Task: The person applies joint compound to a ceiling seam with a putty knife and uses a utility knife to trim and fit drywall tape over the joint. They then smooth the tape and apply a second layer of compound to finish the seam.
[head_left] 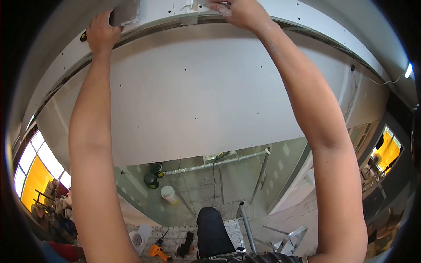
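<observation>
Head view: left hand (101,34) grips trowel (126,12), upper left; right hand (240,13) unclenched, fingers pressing ceiling joint (192,18), top centre.

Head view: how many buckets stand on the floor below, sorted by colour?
Dark green buckets: 2
White bucket: 1
Total: 3

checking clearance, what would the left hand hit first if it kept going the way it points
Likely the white board overhead: the left hand seems to press its grey blade against it.
</observation>
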`<act>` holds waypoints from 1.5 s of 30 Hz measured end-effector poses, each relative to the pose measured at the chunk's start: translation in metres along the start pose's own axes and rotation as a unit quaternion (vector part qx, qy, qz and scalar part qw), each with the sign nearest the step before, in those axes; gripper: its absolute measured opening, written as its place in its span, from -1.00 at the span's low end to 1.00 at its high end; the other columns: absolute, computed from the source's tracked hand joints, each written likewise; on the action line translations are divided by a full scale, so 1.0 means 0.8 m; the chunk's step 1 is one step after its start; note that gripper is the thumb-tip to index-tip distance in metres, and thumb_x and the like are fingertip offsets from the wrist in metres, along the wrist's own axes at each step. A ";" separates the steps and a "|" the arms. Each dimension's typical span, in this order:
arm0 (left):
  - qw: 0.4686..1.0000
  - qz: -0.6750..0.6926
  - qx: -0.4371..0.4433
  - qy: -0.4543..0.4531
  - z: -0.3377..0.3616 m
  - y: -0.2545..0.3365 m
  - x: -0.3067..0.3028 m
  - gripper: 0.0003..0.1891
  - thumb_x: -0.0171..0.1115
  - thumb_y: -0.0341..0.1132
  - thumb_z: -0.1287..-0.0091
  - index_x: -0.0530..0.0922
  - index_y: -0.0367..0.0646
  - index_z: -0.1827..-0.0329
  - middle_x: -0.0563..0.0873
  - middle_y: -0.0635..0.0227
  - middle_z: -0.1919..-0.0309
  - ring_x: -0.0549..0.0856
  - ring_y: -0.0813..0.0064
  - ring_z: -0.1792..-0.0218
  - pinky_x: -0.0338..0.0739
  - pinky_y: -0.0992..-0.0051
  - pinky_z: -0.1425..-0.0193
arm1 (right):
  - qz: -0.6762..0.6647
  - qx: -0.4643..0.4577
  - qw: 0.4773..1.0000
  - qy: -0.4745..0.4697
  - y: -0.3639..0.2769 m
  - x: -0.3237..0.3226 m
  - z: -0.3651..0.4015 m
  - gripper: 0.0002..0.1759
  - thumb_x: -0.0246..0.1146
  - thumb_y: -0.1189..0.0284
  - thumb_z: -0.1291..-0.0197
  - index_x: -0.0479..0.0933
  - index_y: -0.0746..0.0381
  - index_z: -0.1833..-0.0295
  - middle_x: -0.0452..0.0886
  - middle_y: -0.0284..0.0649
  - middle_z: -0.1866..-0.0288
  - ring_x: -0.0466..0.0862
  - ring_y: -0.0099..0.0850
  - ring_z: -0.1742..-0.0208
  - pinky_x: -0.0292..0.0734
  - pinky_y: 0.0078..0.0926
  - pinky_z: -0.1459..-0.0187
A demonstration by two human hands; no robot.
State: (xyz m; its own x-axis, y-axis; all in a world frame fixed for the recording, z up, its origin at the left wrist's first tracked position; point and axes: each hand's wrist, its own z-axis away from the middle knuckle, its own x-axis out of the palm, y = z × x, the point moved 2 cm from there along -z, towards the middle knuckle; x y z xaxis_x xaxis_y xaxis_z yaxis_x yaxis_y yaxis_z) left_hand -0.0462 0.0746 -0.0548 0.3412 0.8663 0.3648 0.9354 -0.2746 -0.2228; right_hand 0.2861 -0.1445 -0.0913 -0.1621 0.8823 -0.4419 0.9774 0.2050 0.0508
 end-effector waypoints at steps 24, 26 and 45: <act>0.999 -0.022 -0.014 -0.030 -0.001 0.000 -0.004 -0.52 0.42 -0.11 -0.19 0.69 0.11 -0.22 0.78 0.40 -0.07 0.70 0.22 -0.14 0.52 0.16 -0.29 | -0.051 -0.023 0.996 0.076 0.001 0.012 0.051 -0.65 0.22 0.30 -0.49 0.73 0.24 -0.20 0.77 -0.03 -0.17 0.76 -0.06 -0.20 0.64 -0.19 -0.29; 0.999 -0.020 -0.015 -0.026 0.000 0.004 -0.006 -0.53 0.42 -0.11 -0.20 0.69 0.11 -0.22 0.78 0.42 -0.08 0.69 0.23 -0.15 0.51 0.17 -0.29 | -0.074 -0.009 0.994 0.079 0.003 0.008 0.045 -0.64 0.22 0.29 -0.47 0.73 0.26 -0.18 0.77 -0.02 -0.17 0.75 -0.04 -0.21 0.63 -0.20 -0.29; 1.000 0.009 -0.002 0.018 -0.001 0.000 0.000 -0.59 0.35 -0.15 -0.23 0.70 0.16 -0.18 0.81 0.38 0.02 0.74 0.21 -0.06 0.55 0.16 -0.23 | -0.024 0.040 0.994 0.096 -0.008 0.000 -0.028 -0.63 0.22 0.30 -0.46 0.73 0.21 -0.23 0.78 -0.02 -0.16 0.77 -0.04 -0.18 0.63 -0.17 -0.29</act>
State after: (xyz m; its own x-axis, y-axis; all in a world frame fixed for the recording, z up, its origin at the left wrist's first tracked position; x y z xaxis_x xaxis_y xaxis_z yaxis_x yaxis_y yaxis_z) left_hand -0.0465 0.0742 -0.0543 0.3610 0.8453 0.3939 0.9295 -0.2917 -0.2256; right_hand 0.2770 -0.1359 -0.0716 -0.2251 0.9383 -0.2625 0.9741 0.2222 -0.0411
